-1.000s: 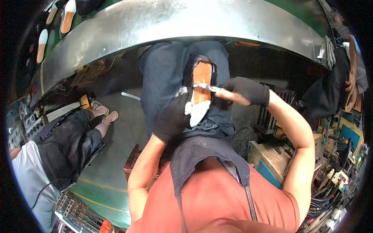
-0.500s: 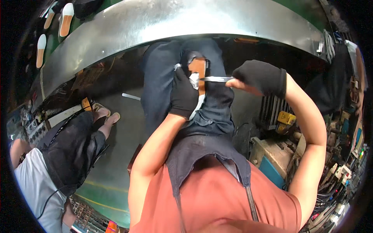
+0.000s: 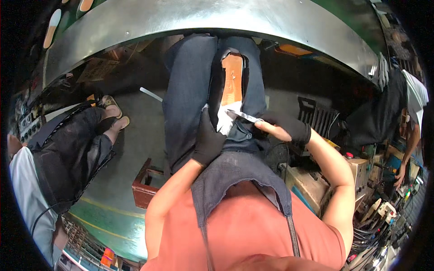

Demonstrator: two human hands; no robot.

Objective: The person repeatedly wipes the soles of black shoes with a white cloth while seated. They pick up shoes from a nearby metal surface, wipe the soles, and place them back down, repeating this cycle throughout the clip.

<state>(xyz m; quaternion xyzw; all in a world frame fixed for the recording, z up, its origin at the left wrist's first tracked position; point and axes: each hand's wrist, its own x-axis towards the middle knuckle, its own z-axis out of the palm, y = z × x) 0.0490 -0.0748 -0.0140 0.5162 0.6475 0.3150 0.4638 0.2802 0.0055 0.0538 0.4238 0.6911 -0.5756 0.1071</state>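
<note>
"Where's the shoe (image 3: 232,92)?"
"Sole up on the dark-trousered lap (image 3: 186,95), near the metal tabletop (image 3: 217,18). The left hand (image 3: 210,142) grips its white end (image 3: 224,121); the right hand (image 3: 289,126) pinches a slim silver tool (image 3: 245,116), tip at the white."
"Containers?"
"A red-brown wooden piece (image 3: 140,192), box or stool, can't tell."
"Writing?"
"One pale mark (image 3: 233,77) on the tan sole (image 3: 232,67), too small to read."

Tan-faced shoe (image 3: 232,81) lies lengthwise; silver blade (image 3: 244,116) at white end (image 3: 224,123).
</note>
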